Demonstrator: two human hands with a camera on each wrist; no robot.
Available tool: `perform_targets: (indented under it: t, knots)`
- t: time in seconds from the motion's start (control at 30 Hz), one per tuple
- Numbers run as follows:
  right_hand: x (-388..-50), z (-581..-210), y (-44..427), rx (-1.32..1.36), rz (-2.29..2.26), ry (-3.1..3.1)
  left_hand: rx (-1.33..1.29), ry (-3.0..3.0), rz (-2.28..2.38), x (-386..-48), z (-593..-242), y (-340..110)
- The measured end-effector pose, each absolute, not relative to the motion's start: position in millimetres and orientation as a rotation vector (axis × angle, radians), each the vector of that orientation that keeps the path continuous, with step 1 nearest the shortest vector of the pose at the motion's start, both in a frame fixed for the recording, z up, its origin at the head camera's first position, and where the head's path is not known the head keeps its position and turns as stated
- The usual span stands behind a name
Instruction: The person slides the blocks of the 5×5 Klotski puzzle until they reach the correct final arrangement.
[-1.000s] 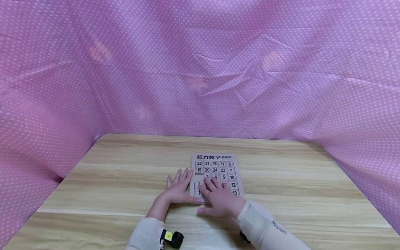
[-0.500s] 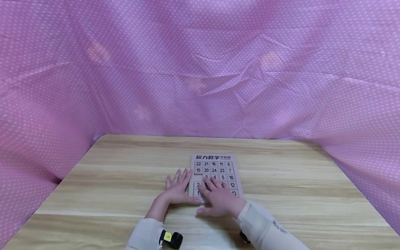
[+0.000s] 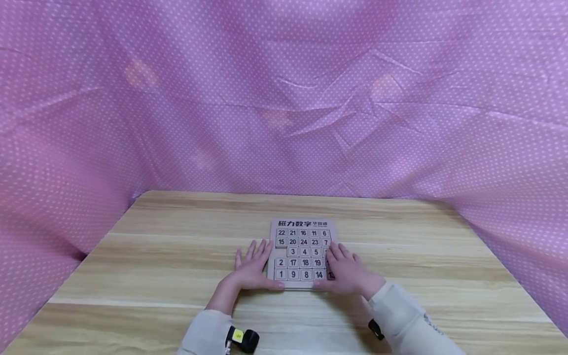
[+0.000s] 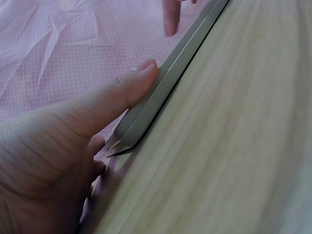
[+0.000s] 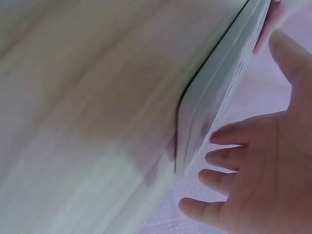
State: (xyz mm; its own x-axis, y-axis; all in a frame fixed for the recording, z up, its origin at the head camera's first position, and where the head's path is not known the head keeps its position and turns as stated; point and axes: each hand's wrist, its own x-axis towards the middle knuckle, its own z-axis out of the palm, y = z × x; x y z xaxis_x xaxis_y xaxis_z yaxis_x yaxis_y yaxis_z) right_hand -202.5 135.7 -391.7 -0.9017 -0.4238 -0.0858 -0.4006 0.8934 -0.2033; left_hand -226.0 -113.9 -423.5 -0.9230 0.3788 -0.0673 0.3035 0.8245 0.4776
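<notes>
On the far left hangs a pink cloth with white dots, which continues behind the wood-grain table. Next comes a pale sleeve, and beside it a small black camera. The left hand has straight, spread fingers along the left edge of the number sliding puzzle, while its thumb touches the near edge; nothing is gripped.

The puzzle lies flat on the table, between both hands. In its leftmost column are 22 and 15, then a bare cell, then 2 and 1. The next column shows 21, 20, 3, 17, 9; the middle one 16, 24, 4, 18, 8; the fourth 11, 23, 5, 19, 14.

The right hand partly covers the last column; its fingers are extended and grip nothing. Whether their tips touch the tiles, I cannot tell.
</notes>
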Motion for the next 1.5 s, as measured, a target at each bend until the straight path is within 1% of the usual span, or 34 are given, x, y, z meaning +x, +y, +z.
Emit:
perform_targets:
  t: [0.23, 0.8, 1.07, 1.27, 1.5]
  knots:
    - [-206, -392, 141, -0.648, -0.265, 2.949, 0.537, 2.845, 0.706, -226, -423, -113]
    - [-207, -389, 125, -0.705, -0.268, 2.919, 0.579, 2.859, 0.699, -227, -426, -112]
    - [-206, -386, 128, -0.692, -0.311, 2.901, 0.567, 2.867, 0.692, -226, -426, -112]
    - [-194, -385, 135, -0.685, -0.319, 2.881, 0.569, 2.87, 0.698, -224, -425, -112]
    - [-169, -380, 149, -0.705, -0.343, 2.856, 0.562, 2.865, 0.713, -224, -425, -112]
